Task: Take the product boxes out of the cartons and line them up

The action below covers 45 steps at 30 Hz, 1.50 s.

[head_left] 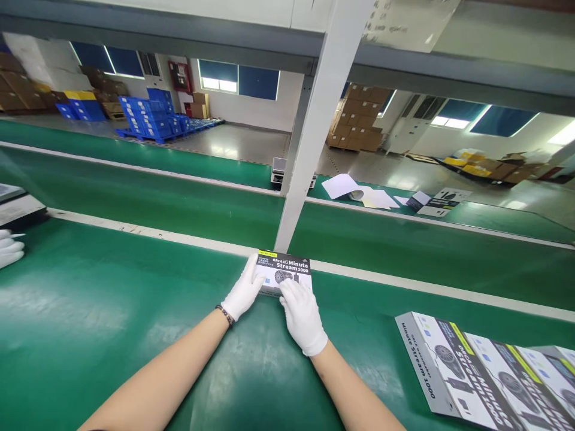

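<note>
A small black-and-white cardboard box (294, 264) printed "Minute Stream 1000" lies on the green work surface against the pale rail, at the foot of the white post. My left hand (244, 291), in a white glove, grips its left end, with the thumb over the top face. My right hand (302, 314), gloved too, has its fingers bent over the front right part of the box and covers some of the print. Several boxes of the same kind (453, 365) lie in a row at the lower right.
A white post (309, 131) rises just behind the box. At the left edge are another person's gloved hand (8, 248) and a white-and-dark box (20, 211). Loose papers (345, 187) and a printed carton (442, 202) lie beyond the green divider (202, 203).
</note>
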Each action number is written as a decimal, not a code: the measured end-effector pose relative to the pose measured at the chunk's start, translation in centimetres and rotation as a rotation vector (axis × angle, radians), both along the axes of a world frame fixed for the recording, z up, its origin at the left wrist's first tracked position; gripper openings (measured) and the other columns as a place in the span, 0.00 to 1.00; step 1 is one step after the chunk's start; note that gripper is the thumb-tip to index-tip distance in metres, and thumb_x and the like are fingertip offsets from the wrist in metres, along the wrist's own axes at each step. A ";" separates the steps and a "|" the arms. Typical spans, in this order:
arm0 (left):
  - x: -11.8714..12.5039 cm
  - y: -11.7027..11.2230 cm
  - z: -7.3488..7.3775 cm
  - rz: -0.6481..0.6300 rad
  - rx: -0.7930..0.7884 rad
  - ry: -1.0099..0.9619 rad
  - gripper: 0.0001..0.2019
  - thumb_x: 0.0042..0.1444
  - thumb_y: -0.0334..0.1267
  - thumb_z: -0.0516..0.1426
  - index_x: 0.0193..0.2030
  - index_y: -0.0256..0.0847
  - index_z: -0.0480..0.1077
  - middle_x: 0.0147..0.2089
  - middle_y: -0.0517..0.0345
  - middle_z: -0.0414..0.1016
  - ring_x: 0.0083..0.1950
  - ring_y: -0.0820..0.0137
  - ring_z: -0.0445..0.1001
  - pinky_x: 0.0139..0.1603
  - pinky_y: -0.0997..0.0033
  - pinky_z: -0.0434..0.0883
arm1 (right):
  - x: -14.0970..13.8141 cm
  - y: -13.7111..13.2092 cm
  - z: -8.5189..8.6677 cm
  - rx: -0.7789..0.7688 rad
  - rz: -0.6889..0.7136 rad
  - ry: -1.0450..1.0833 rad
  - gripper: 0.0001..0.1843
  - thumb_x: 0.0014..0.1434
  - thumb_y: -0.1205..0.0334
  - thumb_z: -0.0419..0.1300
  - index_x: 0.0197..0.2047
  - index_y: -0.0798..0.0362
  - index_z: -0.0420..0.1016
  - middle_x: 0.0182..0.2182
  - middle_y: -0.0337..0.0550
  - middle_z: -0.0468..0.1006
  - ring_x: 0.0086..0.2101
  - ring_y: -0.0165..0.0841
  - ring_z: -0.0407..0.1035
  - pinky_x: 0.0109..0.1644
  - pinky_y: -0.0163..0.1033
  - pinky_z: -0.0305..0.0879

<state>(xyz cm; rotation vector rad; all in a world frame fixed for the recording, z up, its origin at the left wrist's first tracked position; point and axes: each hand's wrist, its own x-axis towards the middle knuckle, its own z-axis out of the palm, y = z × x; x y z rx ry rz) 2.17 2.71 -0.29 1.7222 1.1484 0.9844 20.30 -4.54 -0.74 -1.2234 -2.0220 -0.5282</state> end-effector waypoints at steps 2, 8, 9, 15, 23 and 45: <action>-0.1 0.0 0.6 -0.071 -0.081 -0.078 0.36 0.61 0.42 0.51 0.73 0.36 0.44 0.71 0.44 0.54 0.70 0.58 0.57 0.71 0.54 0.53 | -0.8 0.5 0.0 0.026 -0.004 0.034 0.20 0.63 0.74 0.52 0.57 0.57 0.69 0.45 0.51 0.78 0.47 0.39 0.71 0.52 0.46 0.69; -0.5 0.0 2.1 -0.196 -0.140 -0.272 0.40 0.59 0.50 0.55 0.72 0.35 0.45 0.69 0.45 0.60 0.68 0.55 0.61 0.69 0.57 0.59 | -0.8 1.4 0.1 0.043 0.035 0.118 0.10 0.63 0.69 0.56 0.45 0.52 0.76 0.38 0.45 0.79 0.41 0.35 0.72 0.47 0.43 0.69; -0.5 0.0 2.1 -0.198 -0.141 -0.278 0.41 0.58 0.52 0.54 0.73 0.34 0.45 0.69 0.45 0.59 0.68 0.55 0.61 0.69 0.58 0.59 | -0.8 1.3 0.3 0.038 0.047 0.121 0.09 0.63 0.69 0.56 0.43 0.52 0.76 0.36 0.44 0.79 0.40 0.35 0.72 0.45 0.42 0.69; -0.6 0.1 1.5 -0.207 -0.123 -0.170 0.39 0.61 0.51 0.51 0.73 0.35 0.41 0.68 0.48 0.62 0.68 0.54 0.62 0.68 0.56 0.60 | -2.0 0.7 1.6 -0.071 -0.073 0.188 0.12 0.64 0.69 0.54 0.33 0.52 0.78 0.27 0.40 0.75 0.29 0.31 0.67 0.33 0.36 0.62; -0.7 0.4 0.9 -0.176 -0.015 -0.070 0.35 0.63 0.45 0.49 0.73 0.34 0.44 0.71 0.45 0.56 0.69 0.56 0.60 0.68 0.53 0.60 | -1.7 0.6 1.8 -0.159 -0.073 0.156 0.11 0.63 0.66 0.55 0.36 0.49 0.80 0.33 0.43 0.78 0.38 0.35 0.72 0.42 0.40 0.66; -1.4 -0.3 0.5 -0.659 0.040 0.277 0.31 0.65 0.56 0.41 0.66 0.41 0.64 0.68 0.56 0.60 0.70 0.61 0.58 0.71 0.54 0.54 | -0.8 -7.3 4.8 -0.617 -0.450 -0.058 0.33 0.58 0.48 0.60 0.63 0.52 0.63 0.59 0.53 0.69 0.58 0.49 0.59 0.63 0.57 0.52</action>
